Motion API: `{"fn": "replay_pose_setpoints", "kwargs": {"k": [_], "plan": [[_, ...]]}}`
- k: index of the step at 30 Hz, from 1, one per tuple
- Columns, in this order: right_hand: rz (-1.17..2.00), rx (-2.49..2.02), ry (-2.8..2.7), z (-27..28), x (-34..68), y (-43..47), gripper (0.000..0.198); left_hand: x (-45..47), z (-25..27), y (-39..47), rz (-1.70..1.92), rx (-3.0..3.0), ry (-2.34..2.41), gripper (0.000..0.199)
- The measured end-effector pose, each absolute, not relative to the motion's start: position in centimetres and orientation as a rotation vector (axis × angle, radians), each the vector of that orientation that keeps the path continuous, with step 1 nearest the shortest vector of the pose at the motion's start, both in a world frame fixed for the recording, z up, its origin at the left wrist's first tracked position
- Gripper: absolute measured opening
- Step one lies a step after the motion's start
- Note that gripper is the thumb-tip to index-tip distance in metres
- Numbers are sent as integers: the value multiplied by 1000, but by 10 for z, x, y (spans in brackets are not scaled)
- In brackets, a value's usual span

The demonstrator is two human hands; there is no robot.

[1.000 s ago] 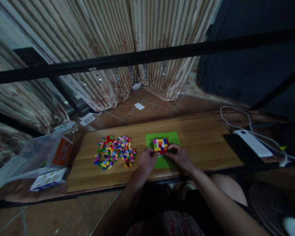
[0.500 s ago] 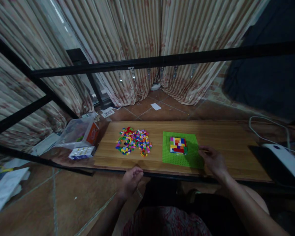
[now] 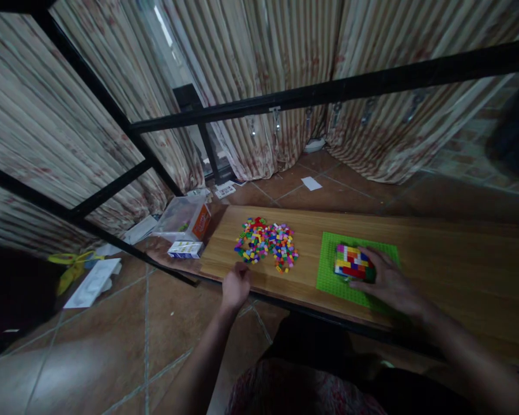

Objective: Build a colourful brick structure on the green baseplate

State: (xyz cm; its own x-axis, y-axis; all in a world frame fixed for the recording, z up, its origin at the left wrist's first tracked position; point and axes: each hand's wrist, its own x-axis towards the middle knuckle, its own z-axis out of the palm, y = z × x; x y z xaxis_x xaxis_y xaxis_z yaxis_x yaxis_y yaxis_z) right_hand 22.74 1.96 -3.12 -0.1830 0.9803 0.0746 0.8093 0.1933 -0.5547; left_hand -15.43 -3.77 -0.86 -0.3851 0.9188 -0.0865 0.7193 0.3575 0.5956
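A green studded baseplate (image 3: 327,271) lies on the wooden board, bearing a compact build of toy bricks (image 3: 350,260) in red, white, yellow and blue. My right hand (image 3: 387,279) wraps around the right side of this build, fingers at its far edge and thumb at its near edge. To the left, loose toy bricks (image 3: 285,242) of many colours lie spread in a pile. My left hand (image 3: 236,285) is closed at the board's front edge, just short of the pile; whatever its fingers may hold is hidden.
The wooden board (image 3: 305,222) has a dark front edge. Left of it are a clear plastic box (image 3: 177,218) with an orange label and a small white-and-blue box (image 3: 185,249). A black metal frame (image 3: 242,110) crosses before the curtains (image 3: 259,52).
My right hand has moved left from the baseplate's right edge onto the brick build. My left hand has shifted nearer the loose bricks, and the camera has turned left.
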Motion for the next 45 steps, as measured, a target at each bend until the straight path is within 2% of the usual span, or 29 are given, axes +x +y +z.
{"fn": "replay_pose_setpoints", "kwargs": {"k": [9,15,25,29,34,38,41,45], "plan": [[319,-1624,-2214,-48,231,32,75,-162,-13,-22,633,1509,2371,23],[267,-1637,-2224,-46,229,29,70,-179,-15,-8,703,1510,2414,26],[244,-1654,-2222,-47,226,29,72,-189,-15,8,508,1740,2367,30],[236,-1640,-2225,-47,226,29,74,-191,-18,11,636,1666,2338,22],[243,-1642,-2217,-46,225,28,73,-189,-13,6,1038,1354,2084,18],[253,-1652,-2186,-46,223,29,74,-170,5,-5,1258,888,1513,24],[267,-1674,-2176,-44,221,28,73,-151,20,-10,1261,688,1173,29],[295,-1698,-2172,-38,217,26,73,-132,31,-11,1216,691,1093,27]]}}
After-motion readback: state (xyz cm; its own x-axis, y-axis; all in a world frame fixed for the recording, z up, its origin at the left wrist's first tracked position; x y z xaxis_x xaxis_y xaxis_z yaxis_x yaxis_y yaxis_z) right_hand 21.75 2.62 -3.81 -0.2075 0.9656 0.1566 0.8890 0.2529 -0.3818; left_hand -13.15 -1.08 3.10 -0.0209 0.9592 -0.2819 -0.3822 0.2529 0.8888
